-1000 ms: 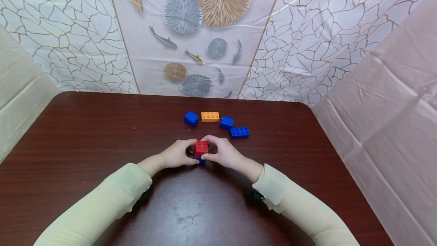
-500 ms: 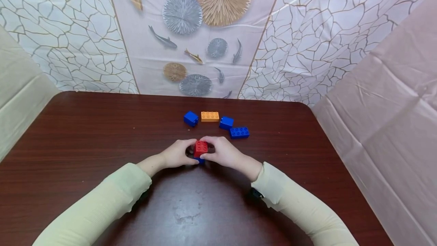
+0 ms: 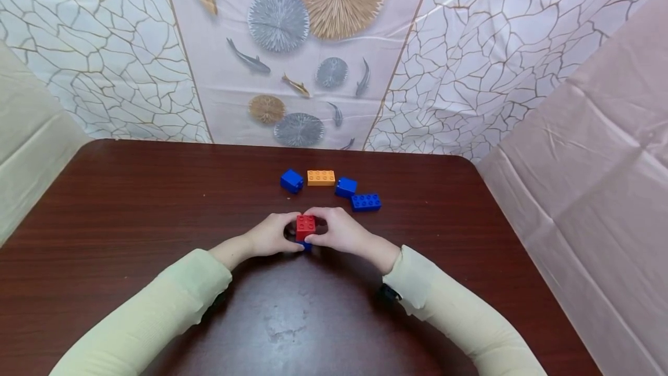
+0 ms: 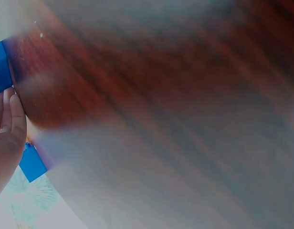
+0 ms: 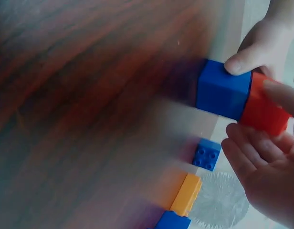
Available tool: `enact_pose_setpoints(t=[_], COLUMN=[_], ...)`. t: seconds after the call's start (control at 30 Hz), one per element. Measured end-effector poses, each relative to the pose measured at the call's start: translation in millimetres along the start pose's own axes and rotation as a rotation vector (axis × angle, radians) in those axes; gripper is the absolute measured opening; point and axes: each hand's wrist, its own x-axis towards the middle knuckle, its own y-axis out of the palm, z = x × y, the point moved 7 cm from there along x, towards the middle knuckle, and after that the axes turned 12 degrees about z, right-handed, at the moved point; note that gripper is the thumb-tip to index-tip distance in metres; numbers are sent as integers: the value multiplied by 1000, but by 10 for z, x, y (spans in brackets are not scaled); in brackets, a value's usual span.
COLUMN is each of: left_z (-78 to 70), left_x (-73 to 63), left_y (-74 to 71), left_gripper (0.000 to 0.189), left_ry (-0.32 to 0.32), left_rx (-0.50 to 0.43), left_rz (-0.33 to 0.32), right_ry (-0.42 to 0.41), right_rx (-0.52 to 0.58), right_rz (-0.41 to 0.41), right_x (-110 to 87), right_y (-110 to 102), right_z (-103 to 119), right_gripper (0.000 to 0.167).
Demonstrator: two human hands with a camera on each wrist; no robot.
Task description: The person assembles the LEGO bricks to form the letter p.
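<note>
A square red toy building brick (image 3: 305,227) sits on a blue brick (image 3: 306,245) in the middle of the table. My right hand (image 3: 341,233) pinches the red brick between thumb and fingers. From the other side, my left hand (image 3: 271,234) grips the blue brick low down. In the right wrist view, the left thumb lies on the blue brick (image 5: 223,90), and the red brick (image 5: 264,105) meets it face to face. Only part of the blue brick (image 4: 1,69) and some fingers (image 4: 17,114) show at the edge of the left wrist view.
Farther back on the dark wooden table (image 3: 156,202) lie a blue brick (image 3: 291,181), an orange brick (image 3: 320,178), another blue brick (image 3: 347,187) and a long blue brick (image 3: 366,202). Patterned cloth (image 3: 229,115) hangs behind the table's far edge.
The red brick and my right hand have shifted very slightly left over the blue brick. My left hand has stayed in place.
</note>
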Motion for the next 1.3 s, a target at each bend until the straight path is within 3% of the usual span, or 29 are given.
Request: enact_pose_setpoints(t=[0.27,0.43,0.8,1.1,1.3], left_z=[23,19,15,-61,-16], left_x=[19,23,10,-7,9], left_y=[17,14,13,0,11], left_gripper=[46,49,51,36,32], left_ry=[-20,-18,-12,72,18], left_rx=[-30,-27,-14,-27,-34], left_rz=[24,32,23,-4,16], right_ry=[-56,-48,-69,-73,-107], right_rx=[116,93,13,58,69], right_rz=[-74,-96,-81,-67,-86], right_x=[-10,-12,-24,-104,-103], right_y=[-88,-105,-79,-111,-102], right_z=[19,53,108,-26,-33], right_gripper=[35,28,31,36,32])
